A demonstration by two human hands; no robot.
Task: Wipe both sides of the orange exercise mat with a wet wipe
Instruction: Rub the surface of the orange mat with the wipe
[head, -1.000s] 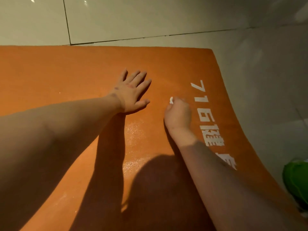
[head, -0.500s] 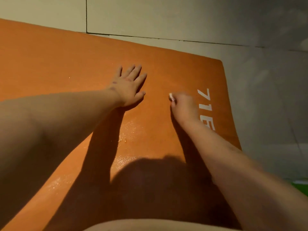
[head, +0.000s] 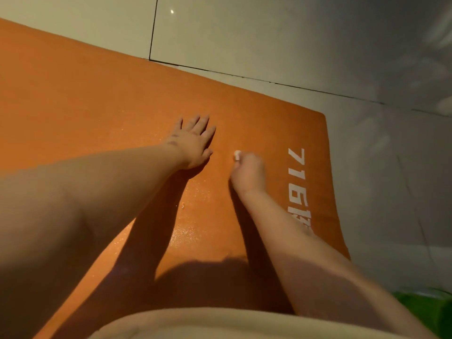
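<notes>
- The mat is lying flat on a pale tiled floor, with dark grout lines crossing the tiles beyond it.
- Wet specks are glistening on the mat between the forearms.
- The left hand is pressing flat on the mat, fingers spread.
- The right hand is curling round a small white wipe, holding it on the mat just beside the left hand.
- White print is running along the mat's right edge.
- Floor is stretching past the far and right edges; something green is showing at the lower right.
</notes>
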